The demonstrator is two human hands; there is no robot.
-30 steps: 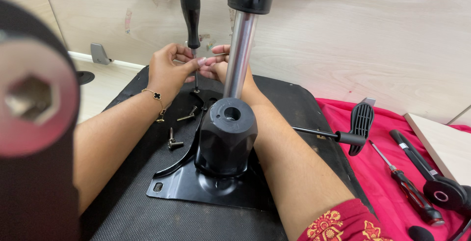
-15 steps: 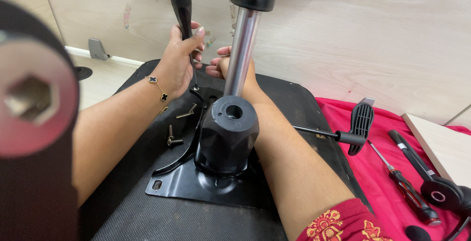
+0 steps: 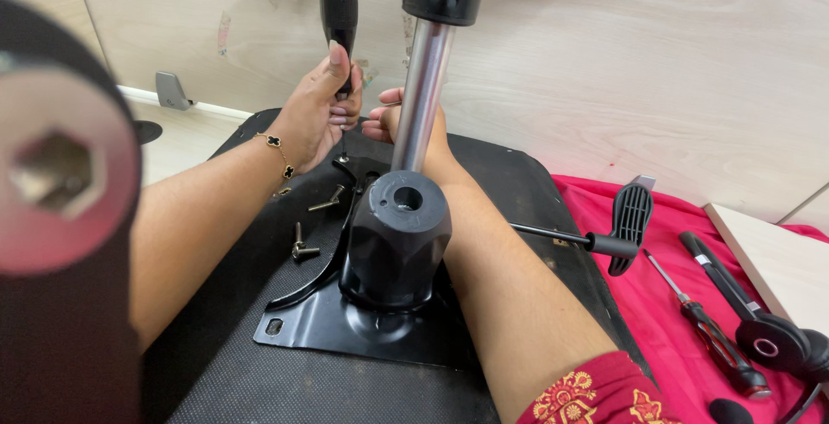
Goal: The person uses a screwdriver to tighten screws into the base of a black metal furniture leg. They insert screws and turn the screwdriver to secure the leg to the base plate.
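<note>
Two hands work on the underside of a black seat pad [image 3: 259, 363] that lies on a pale floor, with a light wooden wall [image 3: 648, 61] behind it. At the far left a blurred black part with a hexagonal hole [image 3: 52, 174] stands very close to the camera. Near it, two loose bolts [image 3: 302, 247] lie on the pad, just beside the black metal plate [image 3: 319, 333] that carries the round black housing [image 3: 395, 238]. The left hand [image 3: 315, 117], with a thin bracelet on the wrist, is closed around the lower part of the black screwdriver handle [image 3: 338, 5]; the tool stands upright and its thin shaft goes down to the pad, just in front of this hand. The right hand [image 3: 393, 122] is behind the chrome column [image 3: 423, 91], touching the left hand, with fingers curled; I cannot tell what it pinches. To the right, a black lever with a ribbed paddle [image 3: 626, 221] sticks out over a red cloth [image 3: 665, 303], where a red-handled screwdriver [image 3: 712, 338] and a black caster wheel [image 3: 773, 342] lie.
</note>
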